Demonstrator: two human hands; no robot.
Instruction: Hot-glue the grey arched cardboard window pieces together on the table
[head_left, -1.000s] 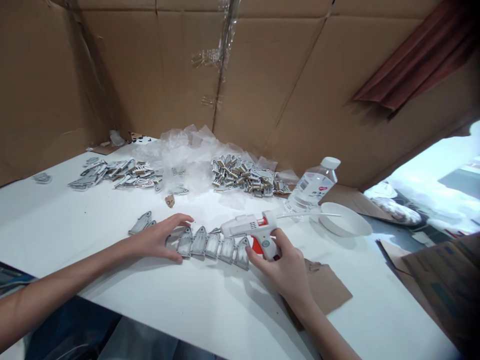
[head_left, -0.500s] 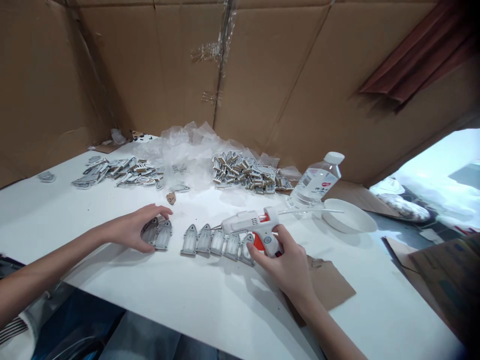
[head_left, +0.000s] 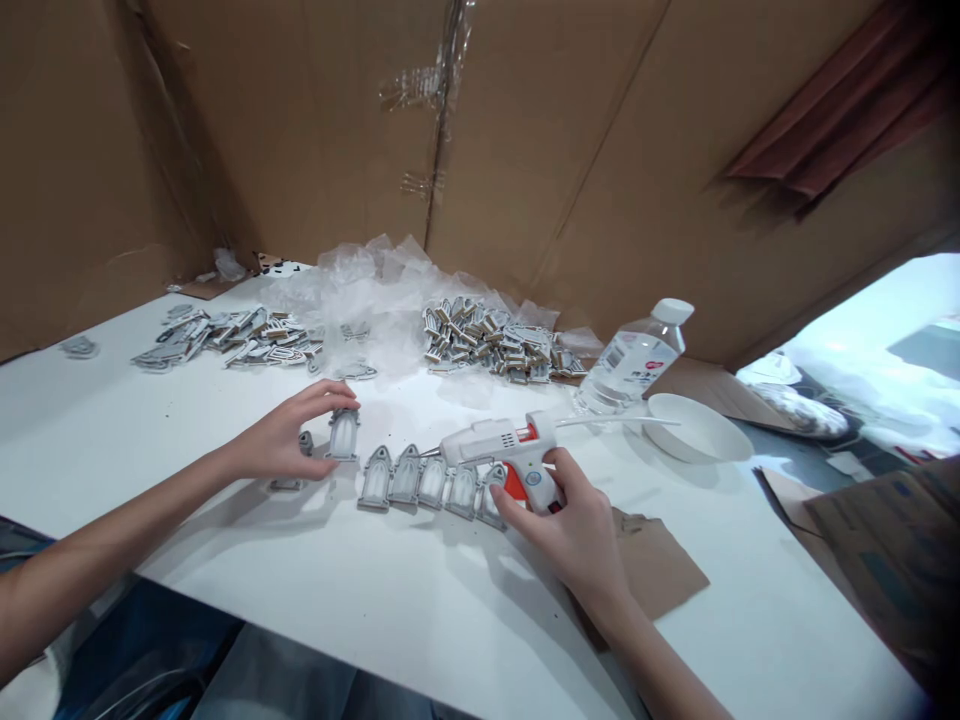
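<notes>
Between thumb and fingers, my left hand (head_left: 289, 432) grips a small grey window-shaped piece (head_left: 343, 435), lifted off the table. Another such piece lies partly hidden under that hand. My right hand (head_left: 574, 525) is wrapped round the handle of a white glue gun (head_left: 487, 443) with a red trigger. The gun's nozzle points left, over a row of several grey pieces (head_left: 431, 483) lying side by side. My right thumb is close to the rightmost piece of the row.
Loose grey pieces (head_left: 495, 340) are heaped at the back, with another heap (head_left: 277, 340) further left. Crumpled clear plastic (head_left: 375, 290) lies between them. A bottle (head_left: 634, 355), a white bowl (head_left: 697, 430) and flat cardboard (head_left: 660, 565) are on the right.
My left hand has moved right and up, lifting one grey piece off the table. My right hand and the glue gun have hardly moved. The view has shifted slightly.
</notes>
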